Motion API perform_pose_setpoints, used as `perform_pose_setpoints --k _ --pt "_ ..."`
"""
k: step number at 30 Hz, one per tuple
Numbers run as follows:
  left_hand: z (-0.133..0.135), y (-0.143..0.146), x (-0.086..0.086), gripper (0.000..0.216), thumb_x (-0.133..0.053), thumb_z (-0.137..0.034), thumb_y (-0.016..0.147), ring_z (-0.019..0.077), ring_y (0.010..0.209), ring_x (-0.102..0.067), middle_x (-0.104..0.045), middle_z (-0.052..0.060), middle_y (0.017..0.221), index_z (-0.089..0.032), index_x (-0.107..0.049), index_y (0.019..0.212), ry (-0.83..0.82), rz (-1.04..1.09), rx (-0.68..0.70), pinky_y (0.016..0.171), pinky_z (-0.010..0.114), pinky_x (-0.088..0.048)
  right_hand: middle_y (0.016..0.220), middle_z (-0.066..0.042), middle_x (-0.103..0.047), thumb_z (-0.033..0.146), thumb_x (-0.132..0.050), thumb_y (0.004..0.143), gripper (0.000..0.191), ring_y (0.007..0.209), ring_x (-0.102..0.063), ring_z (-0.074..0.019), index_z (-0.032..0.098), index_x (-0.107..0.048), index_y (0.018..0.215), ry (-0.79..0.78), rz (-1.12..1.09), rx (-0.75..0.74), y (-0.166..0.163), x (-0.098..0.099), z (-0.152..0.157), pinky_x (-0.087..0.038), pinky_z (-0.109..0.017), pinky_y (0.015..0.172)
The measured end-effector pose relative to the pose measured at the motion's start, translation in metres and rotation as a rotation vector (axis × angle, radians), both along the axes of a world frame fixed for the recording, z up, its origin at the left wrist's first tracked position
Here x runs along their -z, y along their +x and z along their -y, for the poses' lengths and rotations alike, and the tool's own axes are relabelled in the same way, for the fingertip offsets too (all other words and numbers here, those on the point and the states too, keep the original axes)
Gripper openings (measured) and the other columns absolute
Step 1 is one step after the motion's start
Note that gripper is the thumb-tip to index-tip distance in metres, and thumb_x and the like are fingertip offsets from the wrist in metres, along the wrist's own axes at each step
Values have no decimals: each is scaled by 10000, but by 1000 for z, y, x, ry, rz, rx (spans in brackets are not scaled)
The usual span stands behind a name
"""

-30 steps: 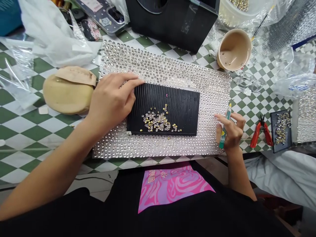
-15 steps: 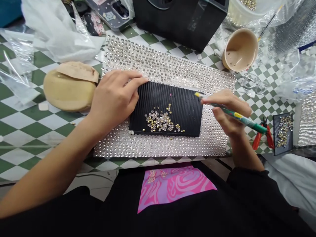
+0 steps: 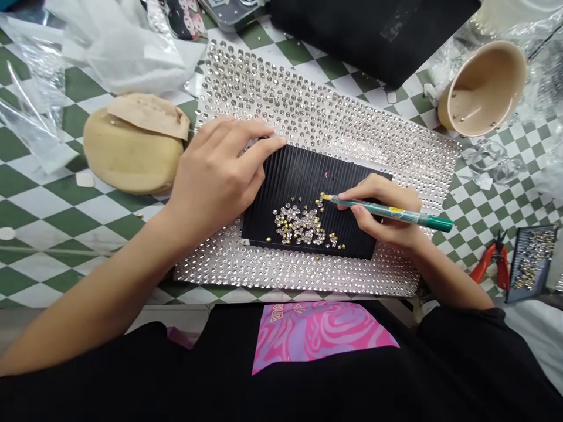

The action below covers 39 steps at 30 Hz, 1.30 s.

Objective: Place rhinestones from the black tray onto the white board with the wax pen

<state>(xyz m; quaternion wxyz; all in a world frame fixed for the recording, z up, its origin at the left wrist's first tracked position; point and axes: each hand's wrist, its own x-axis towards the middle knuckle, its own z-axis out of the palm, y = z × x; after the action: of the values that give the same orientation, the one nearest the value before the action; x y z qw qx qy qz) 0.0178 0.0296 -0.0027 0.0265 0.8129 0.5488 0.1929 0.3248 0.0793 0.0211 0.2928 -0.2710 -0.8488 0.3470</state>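
Note:
A black ridged tray (image 3: pixel 299 181) lies on a sheet covered with rows of rhinestones (image 3: pixel 334 111). Loose rhinestones (image 3: pixel 303 225), clear and gold-backed, are heaped in the tray's near half. My left hand (image 3: pixel 224 167) is closed on the tray's far left corner, its thumb partly hidden. In my right hand (image 3: pixel 387 205) a green pen (image 3: pixel 396 215) is pinched between thumb and fingers. Its yellow tip touches or hovers just over a few stones at the heap's upper right; contact cannot be made out.
A tan rounded block (image 3: pixel 132 152) sits left of the sheet, near crumpled plastic (image 3: pixel 123 53). Behind stands a black box (image 3: pixel 369 35). A beige cup (image 3: pixel 484 88) is at far right; red-handled pliers (image 3: pixel 490 261) and a second stone-filled tray (image 3: pixel 534 258) lie nearer on the checkered cloth.
My right hand has brought the pen left and down, from the tray's right edge to the stones. My left hand stays at the tray's corner. The camera view has shifted closer.

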Motion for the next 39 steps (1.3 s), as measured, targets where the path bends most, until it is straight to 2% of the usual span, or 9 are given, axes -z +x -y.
perform_pose_setpoints --k 9,15,22,27,32,36,39 --pt "1 -5 5 453 -426 -154 1107 264 1449 -696 -699 42 1517 -260 -529 1535 6 -18 26 1264 561 -577 787 6 -759 205 -693 1016 143 697 -634 -132 234 -806 1099 43 29 -36 -4 -1 1 -537 -259 614" --pt "1 -4 4 429 -429 -165 1114 281 1437 -708 -708 52 1502 -254 -535 1521 14 -31 18 1245 580 -592 808 6 -785 191 -677 1020 164 709 -632 -140 238 -803 1114 12 12 -35 -3 -2 1 -547 -270 634" --pt "2 -3 4 420 -440 -159 1113 276 1432 -713 -715 44 1493 -259 -527 1511 22 -48 14 1235 579 -605 859 19 -812 177 -663 1016 182 742 -660 -133 246 -799 1114 87 111 -88 -2 -6 -2 -547 -269 657" --pt "2 -4 4 427 -462 -139 1102 276 1429 -715 -720 44 1483 -261 -534 1505 31 -42 18 1233 576 -611 913 4 -833 160 -680 1008 187 763 -644 -132 227 -794 1141 79 70 -90 -3 -5 0 -566 -267 682" --pt "1 -6 4 421 -497 -106 1081 288 1398 -734 -743 74 1451 -225 -575 1478 59 -37 23 1223 549 -624 805 19 -791 215 -663 1043 176 704 -655 -134 263 -815 1117 20 -6 -2 1 -10 -1 -561 -285 625" --pt "2 -6 4 437 -513 -114 1079 282 1404 -729 -739 72 1467 -236 -578 1494 54 -34 14 1233 529 -620 878 -9 -832 195 -714 1011 220 725 -707 -144 253 -826 1191 135 -75 130 19 -16 -13 -560 -317 619" --pt "2 -6 4 435 -518 -124 1084 278 1412 -724 -735 73 1479 -237 -586 1499 46 -32 9 1249 525 -610 867 -13 -829 202 -712 1018 215 730 -765 -150 239 -843 1185 213 -164 302 37 -14 -24 -556 -331 637"
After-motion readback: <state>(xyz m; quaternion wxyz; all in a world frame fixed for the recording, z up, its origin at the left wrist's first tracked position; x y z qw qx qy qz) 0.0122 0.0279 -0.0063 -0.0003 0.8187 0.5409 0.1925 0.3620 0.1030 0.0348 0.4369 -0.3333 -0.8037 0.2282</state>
